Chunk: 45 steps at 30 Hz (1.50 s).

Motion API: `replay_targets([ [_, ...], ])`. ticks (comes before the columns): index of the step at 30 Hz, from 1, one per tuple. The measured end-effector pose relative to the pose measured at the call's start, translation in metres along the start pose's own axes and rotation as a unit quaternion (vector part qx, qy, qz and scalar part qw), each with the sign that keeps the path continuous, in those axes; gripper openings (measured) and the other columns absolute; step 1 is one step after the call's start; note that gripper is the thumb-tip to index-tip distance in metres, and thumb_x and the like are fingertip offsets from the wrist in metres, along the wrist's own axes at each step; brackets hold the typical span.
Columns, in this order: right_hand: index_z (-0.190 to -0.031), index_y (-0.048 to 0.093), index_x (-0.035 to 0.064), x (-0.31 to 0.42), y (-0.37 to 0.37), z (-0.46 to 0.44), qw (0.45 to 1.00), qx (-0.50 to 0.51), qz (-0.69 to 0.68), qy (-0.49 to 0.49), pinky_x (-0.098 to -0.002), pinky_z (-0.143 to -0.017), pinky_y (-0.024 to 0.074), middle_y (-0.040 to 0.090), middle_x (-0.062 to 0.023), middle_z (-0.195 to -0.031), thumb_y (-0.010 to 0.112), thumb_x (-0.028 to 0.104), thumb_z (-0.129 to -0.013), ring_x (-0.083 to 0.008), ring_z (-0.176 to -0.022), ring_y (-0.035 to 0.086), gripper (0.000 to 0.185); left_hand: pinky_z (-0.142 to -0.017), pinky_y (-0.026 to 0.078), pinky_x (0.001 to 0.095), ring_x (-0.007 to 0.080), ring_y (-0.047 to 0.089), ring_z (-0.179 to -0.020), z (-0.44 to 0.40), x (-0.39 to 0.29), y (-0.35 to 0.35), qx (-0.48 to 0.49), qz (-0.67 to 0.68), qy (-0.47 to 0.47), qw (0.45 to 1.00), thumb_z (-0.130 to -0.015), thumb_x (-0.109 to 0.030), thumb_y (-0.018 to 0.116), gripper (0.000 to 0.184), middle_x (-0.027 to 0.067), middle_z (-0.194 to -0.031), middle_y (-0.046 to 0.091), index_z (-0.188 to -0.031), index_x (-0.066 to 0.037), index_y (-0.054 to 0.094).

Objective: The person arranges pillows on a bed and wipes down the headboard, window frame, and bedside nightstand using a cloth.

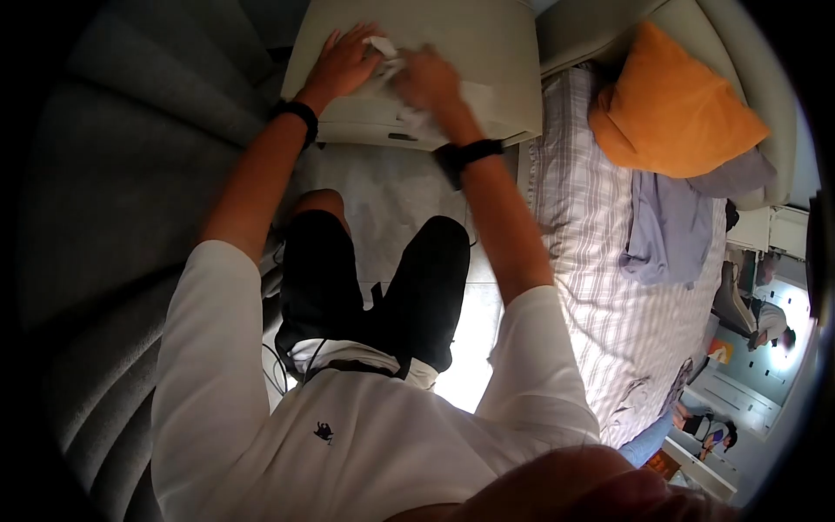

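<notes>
My left hand (344,64) lies on the top of a pale bedside cabinet (487,43), fingers stretched and spread. A crumpled white piece (381,46), tissue or thin cloth, is against its fingertips and thumb. My right hand (426,80) is just beside it over the same top, smeared by motion, so its grip is unclear. More of the white material (417,117) shows beneath and beside the right hand, near the cabinet's front edge. Black bands are on both wrists.
A bed with a striped sheet (591,313) stands on the right, with an orange pillow (678,104) and a grey-lilac cloth (665,226). Grey curtain-like folds (130,339) run along the left. My knees are before the cabinet drawer. Other people (718,435) appear at far right.
</notes>
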State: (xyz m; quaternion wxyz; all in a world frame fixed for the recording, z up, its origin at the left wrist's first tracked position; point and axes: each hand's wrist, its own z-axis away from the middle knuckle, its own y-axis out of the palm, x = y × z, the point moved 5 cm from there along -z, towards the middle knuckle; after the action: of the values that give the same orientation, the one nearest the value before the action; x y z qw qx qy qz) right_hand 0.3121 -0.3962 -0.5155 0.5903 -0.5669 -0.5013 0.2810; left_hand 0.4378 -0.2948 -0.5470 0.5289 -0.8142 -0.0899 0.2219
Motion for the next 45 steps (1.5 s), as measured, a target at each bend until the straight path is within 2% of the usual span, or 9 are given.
replay_targets([
  [3, -0.118, 0.063, 0.0163, 0.039, -0.018, 0.019, 0.998, 0.049, -0.003, 0.033, -0.0468, -0.083, 0.0544, 0.058, -0.0191, -0.117, 0.063, 0.025, -0.080, -0.0374, -0.098, 0.064, 0.039, -0.120, 0.013, 0.0404, 0.0198, 0.023, -0.145, -0.002, 0.012, 0.009, -0.011, 0.011, 0.056, 0.998, -0.102, -0.050, 0.033, 0.057, 0.0046, -0.154, 0.033, -0.145, -0.014, 0.039],
  [10, -0.119, 0.062, 0.0137, -0.130, -0.059, 0.023, 0.982, 0.011, 0.116, 0.151, -0.0472, -0.076, 0.0556, 0.056, -0.0186, -0.119, 0.061, 0.024, -0.086, -0.0370, -0.098, 0.065, 0.035, -0.119, 0.015, 0.0443, 0.0238, 0.027, -0.143, 0.006, -0.001, -0.006, -0.001, 0.043, 0.002, 0.999, -0.100, -0.051, 0.037, 0.057, 0.0063, -0.151, 0.037, -0.142, -0.013, 0.044],
  [17, -0.108, 0.068, 0.0123, -0.129, -0.045, -0.012, 0.961, -0.059, 0.172, 0.207, -0.0483, -0.073, 0.0555, 0.054, -0.0202, -0.117, 0.056, 0.021, -0.086, -0.0397, -0.090, 0.066, 0.026, -0.118, 0.014, 0.0473, 0.0250, 0.028, -0.143, 0.008, -0.016, -0.010, -0.050, -0.040, 0.019, 0.998, -0.098, -0.054, 0.038, 0.062, 0.0082, -0.150, 0.038, -0.144, -0.012, 0.039],
  [19, -0.106, 0.068, 0.0133, -0.099, -0.028, -0.014, 0.970, -0.122, 0.184, 0.097, -0.0466, -0.071, 0.0558, 0.053, -0.0192, -0.120, 0.056, 0.023, -0.086, -0.0395, -0.087, 0.067, 0.025, -0.118, 0.015, 0.0470, 0.0247, 0.028, -0.142, 0.006, -0.014, -0.005, -0.043, -0.029, 0.005, 0.999, -0.098, -0.054, 0.038, 0.062, 0.0084, -0.150, 0.038, -0.144, -0.012, 0.038],
  [21, -0.114, 0.066, 0.0157, -0.057, -0.026, -0.002, 0.988, -0.061, 0.067, 0.127, -0.0508, -0.078, 0.0534, 0.052, -0.0174, -0.124, 0.057, 0.029, -0.085, -0.0407, -0.095, 0.064, 0.033, -0.118, 0.015, 0.0468, 0.0243, 0.028, -0.142, 0.001, -0.011, -0.007, -0.045, -0.023, -0.009, 0.999, -0.098, -0.054, 0.039, 0.062, 0.0086, -0.150, 0.037, -0.144, -0.012, 0.037],
  [27, -0.133, 0.056, 0.0233, -0.031, -0.053, 0.034, 0.978, -0.020, 0.175, 0.109, -0.0622, -0.092, 0.0415, 0.047, -0.0160, -0.132, 0.055, 0.053, -0.088, -0.0420, -0.121, 0.043, 0.054, -0.118, 0.016, 0.0465, 0.0232, 0.029, -0.142, 0.002, -0.005, -0.007, -0.031, 0.001, -0.006, 0.999, -0.099, -0.054, 0.036, 0.062, 0.0085, -0.150, 0.038, -0.143, -0.011, 0.040],
  [34, -0.133, 0.056, 0.0255, -0.127, -0.034, -0.026, 0.989, -0.034, 0.089, 0.116, -0.0580, -0.092, 0.0451, 0.042, -0.0156, -0.140, 0.059, 0.047, -0.089, -0.0448, -0.121, 0.043, 0.049, -0.119, 0.016, 0.0446, 0.0231, 0.026, -0.143, 0.011, -0.010, -0.004, -0.020, -0.026, -0.008, 0.999, -0.101, -0.052, 0.032, 0.059, 0.0060, -0.151, 0.036, -0.144, -0.013, 0.039],
  [38, -0.130, 0.057, 0.0296, -0.181, -0.040, -0.100, 0.986, -0.025, 0.135, 0.097, -0.0493, -0.089, 0.0510, 0.050, -0.0136, -0.133, 0.063, 0.038, -0.088, -0.0419, -0.113, 0.055, 0.043, -0.118, 0.016, 0.0460, 0.0222, 0.028, -0.143, 0.001, -0.008, 0.000, -0.016, -0.008, -0.015, 1.000, -0.101, -0.052, 0.033, 0.060, 0.0082, -0.151, 0.037, -0.145, -0.012, 0.038],
  [45, -0.126, 0.059, 0.0164, -0.169, -0.042, -0.090, 0.994, -0.010, 0.100, 0.053, -0.0480, -0.083, 0.0529, 0.060, -0.0158, -0.118, 0.066, 0.035, -0.085, -0.0403, -0.102, 0.060, 0.045, -0.120, 0.015, 0.0429, 0.0191, 0.026, -0.143, 0.002, -0.018, -0.010, 0.008, -0.033, -0.030, 0.999, -0.100, -0.049, 0.037, 0.052, 0.0028, -0.151, 0.036, -0.141, -0.016, 0.041],
])
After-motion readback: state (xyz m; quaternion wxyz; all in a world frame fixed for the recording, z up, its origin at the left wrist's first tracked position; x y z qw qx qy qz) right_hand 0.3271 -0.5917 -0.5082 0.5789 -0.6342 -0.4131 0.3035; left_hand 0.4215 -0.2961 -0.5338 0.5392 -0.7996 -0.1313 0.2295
